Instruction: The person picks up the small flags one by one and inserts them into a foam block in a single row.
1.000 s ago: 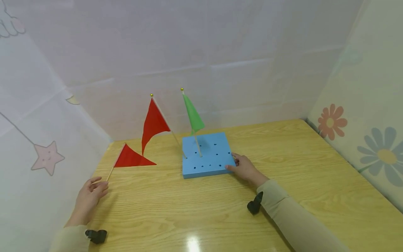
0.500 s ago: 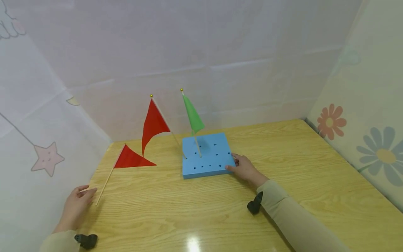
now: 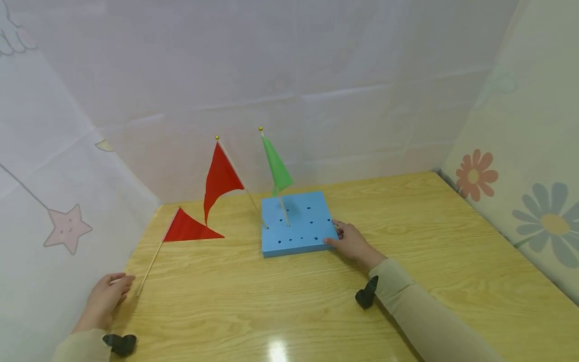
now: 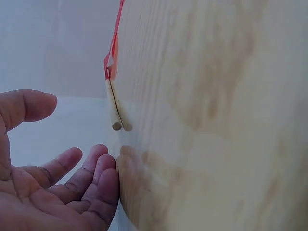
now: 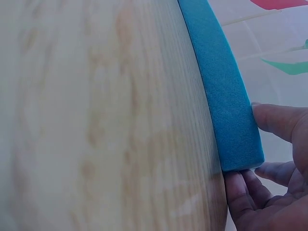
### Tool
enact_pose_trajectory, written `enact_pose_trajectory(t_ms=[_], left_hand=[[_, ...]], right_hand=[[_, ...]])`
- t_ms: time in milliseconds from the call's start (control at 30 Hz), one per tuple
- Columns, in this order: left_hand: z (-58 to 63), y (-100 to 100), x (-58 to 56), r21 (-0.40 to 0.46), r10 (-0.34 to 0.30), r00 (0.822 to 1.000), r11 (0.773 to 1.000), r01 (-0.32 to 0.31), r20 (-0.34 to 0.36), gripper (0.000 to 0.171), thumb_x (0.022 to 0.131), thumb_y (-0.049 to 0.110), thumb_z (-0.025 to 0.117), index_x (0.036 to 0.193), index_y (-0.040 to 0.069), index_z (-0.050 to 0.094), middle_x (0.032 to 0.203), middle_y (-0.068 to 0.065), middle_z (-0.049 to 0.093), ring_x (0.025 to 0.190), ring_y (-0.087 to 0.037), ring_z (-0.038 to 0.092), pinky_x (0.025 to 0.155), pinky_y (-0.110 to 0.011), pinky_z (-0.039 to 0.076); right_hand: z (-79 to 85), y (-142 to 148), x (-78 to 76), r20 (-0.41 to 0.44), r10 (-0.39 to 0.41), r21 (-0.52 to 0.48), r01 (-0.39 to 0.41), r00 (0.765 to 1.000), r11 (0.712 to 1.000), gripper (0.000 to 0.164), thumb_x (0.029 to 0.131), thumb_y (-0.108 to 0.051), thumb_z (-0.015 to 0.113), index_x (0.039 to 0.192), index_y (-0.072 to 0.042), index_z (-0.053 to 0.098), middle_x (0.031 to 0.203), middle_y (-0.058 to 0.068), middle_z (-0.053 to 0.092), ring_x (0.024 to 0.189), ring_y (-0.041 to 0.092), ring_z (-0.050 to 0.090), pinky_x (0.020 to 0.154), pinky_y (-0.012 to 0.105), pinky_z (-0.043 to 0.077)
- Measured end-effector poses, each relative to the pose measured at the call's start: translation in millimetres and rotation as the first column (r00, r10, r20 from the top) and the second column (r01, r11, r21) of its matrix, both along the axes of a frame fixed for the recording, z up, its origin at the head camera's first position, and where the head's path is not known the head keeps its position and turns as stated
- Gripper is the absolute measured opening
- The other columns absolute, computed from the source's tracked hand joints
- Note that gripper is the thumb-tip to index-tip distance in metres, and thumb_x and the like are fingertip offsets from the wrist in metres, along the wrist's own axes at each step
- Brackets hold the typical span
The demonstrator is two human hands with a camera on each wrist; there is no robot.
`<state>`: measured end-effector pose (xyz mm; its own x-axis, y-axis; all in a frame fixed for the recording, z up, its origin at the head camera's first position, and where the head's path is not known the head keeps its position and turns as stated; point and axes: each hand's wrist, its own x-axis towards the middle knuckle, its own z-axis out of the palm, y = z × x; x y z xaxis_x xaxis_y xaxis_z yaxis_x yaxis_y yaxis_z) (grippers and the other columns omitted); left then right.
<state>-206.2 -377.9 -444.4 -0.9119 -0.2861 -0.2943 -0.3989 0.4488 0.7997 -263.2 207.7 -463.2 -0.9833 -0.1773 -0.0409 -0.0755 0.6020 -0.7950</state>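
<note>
A small red flag (image 3: pixel 187 226) lies on the table at the left, its bare wooden stick pointing toward me. Just left of the stick's end is my left hand (image 3: pixel 104 299), fingers loosely bent and holding nothing. In the left wrist view its fingertips (image 4: pixel 108 178) rest at the tabletop, apart from the stick end (image 4: pixel 116 126). My right hand (image 3: pixel 355 245) holds the right front corner of a blue foam block (image 3: pixel 298 229), thumb on top and fingers against the side. A second red flag (image 3: pixel 221 173) and a green flag (image 3: pixel 277 163) stand tilted left in holes of the block.
Several small dark holes dot the block's top. The wooden table (image 3: pixel 253 311) reaches back to a pale cloth wall (image 3: pixel 339 100). Printed cloth also hangs along the left and right sides. A black wrist camera (image 3: pixel 366 292) sits on the right sleeve, another black camera (image 3: pixel 119 345) on the left.
My left hand has let go of the red flag's stick and drawn back to the left and toward me. The flag now lies on the table. The right hand stays on the block.
</note>
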Motion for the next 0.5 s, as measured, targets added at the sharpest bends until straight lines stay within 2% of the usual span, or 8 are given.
enact_pose_trajectory(t_ms=[67, 133, 167, 233, 300, 367, 433, 500], left_hand=[[0.7, 1.2, -1.4, -0.01, -0.032, 0.999, 0.999, 0.032, 0.005, 0.074, 0.109, 0.033, 0.048, 0.15, -0.021, 0.017, 0.149, -0.044, 0.032, 0.12, -0.042, 0.056, 0.075, -0.018, 0.052], [0.7, 1.8, -2.6, -0.027, -0.064, 0.998, 0.998, 0.064, 0.005, 0.074, 0.108, 0.031, 0.05, 0.149, -0.021, 0.017, 0.148, -0.045, 0.031, 0.121, -0.044, 0.055, 0.075, -0.018, 0.052], [0.0, 1.8, -3.3, -0.035, -0.073, 0.997, 0.997, 0.073, -0.001, 0.073, 0.108, 0.028, 0.052, 0.148, -0.021, 0.018, 0.146, -0.045, 0.033, 0.116, -0.042, 0.058, 0.074, -0.018, 0.052], [-2.2, 1.8, -3.5, -0.055, -0.086, 0.996, 0.995, 0.085, -0.017, 0.069, 0.105, 0.021, 0.057, 0.146, -0.022, 0.021, 0.137, -0.044, 0.042, 0.101, -0.03, 0.064, 0.073, -0.019, 0.052], [-4.5, 1.9, -3.5, -0.084, -0.105, 0.994, 0.991, 0.102, -0.028, 0.065, 0.101, 0.014, 0.06, 0.142, -0.024, 0.025, 0.129, -0.043, 0.048, 0.088, -0.014, 0.062, 0.07, -0.02, 0.052], [-6.4, 3.0, -3.4, -0.104, -0.117, 0.992, 0.988, 0.113, -0.036, 0.064, 0.098, 0.009, 0.062, 0.139, -0.025, 0.027, 0.124, -0.043, 0.051, 0.081, -0.006, 0.058, 0.069, -0.02, 0.052], [-7.1, 5.0, -3.6, -0.136, -0.133, 0.99, 0.983, 0.127, -0.036, 0.064, 0.096, 0.009, 0.064, 0.137, -0.026, 0.029, 0.125, -0.044, 0.05, 0.082, -0.01, 0.06, 0.068, -0.021, 0.051], [-6.6, 7.7, -4.3, -0.194, -0.153, 0.988, 0.97, 0.144, -0.035, 0.065, 0.094, 0.01, 0.067, 0.136, -0.026, 0.033, 0.125, -0.045, 0.051, 0.087, -0.02, 0.064, 0.069, -0.022, 0.051]], right_hand=[[1.9, 0.5, -0.8, -0.006, 0.009, -0.005, -0.009, 1.0, 1.0, 0.072, 0.1, -0.018, 0.07, 0.155, 0.012, 0.034, 0.104, 0.02, 0.055, 0.097, 0.031, 0.048, 0.08, 0.044, 0.041], [3.1, 0.6, -1.7, -0.012, 0.013, -0.008, -0.013, 1.0, 1.0, 0.072, 0.1, -0.017, 0.07, 0.154, 0.012, 0.034, 0.094, 0.014, 0.05, 0.094, 0.029, 0.046, 0.078, 0.043, 0.038], [3.4, 0.6, -2.1, -0.014, 0.016, -0.006, -0.016, 1.0, 1.0, 0.072, 0.1, -0.018, 0.07, 0.154, 0.013, 0.033, 0.091, 0.012, 0.047, 0.092, 0.029, 0.045, 0.078, 0.043, 0.038], [2.8, 0.6, -2.7, -0.01, 0.015, -0.003, -0.015, 1.0, 1.0, 0.072, 0.1, -0.018, 0.07, 0.154, 0.012, 0.034, 0.092, 0.012, 0.048, 0.092, 0.029, 0.045, 0.078, 0.042, 0.038], [1.4, 0.7, -3.0, -0.009, 0.011, 0.007, -0.011, 1.0, 1.0, 0.072, 0.1, -0.019, 0.07, 0.154, 0.012, 0.034, 0.098, 0.013, 0.052, 0.093, 0.028, 0.046, 0.078, 0.042, 0.039], [-0.1, 0.6, -3.0, -0.003, 0.006, 0.009, -0.006, 1.0, 1.0, 0.072, 0.1, -0.019, 0.07, 0.155, 0.011, 0.035, 0.099, 0.015, 0.054, 0.093, 0.028, 0.047, 0.078, 0.042, 0.039], [-1.7, 0.7, -3.0, -0.001, 0.004, 0.011, -0.004, 1.0, 1.0, 0.072, 0.1, -0.019, 0.07, 0.155, 0.011, 0.034, 0.099, 0.014, 0.054, 0.092, 0.028, 0.047, 0.078, 0.042, 0.039], [-2.1, 0.6, -2.5, 0.0, 0.002, 0.004, -0.002, 1.0, 1.0, 0.072, 0.1, -0.018, 0.071, 0.154, 0.012, 0.034, 0.095, 0.013, 0.052, 0.092, 0.028, 0.046, 0.077, 0.042, 0.039]])
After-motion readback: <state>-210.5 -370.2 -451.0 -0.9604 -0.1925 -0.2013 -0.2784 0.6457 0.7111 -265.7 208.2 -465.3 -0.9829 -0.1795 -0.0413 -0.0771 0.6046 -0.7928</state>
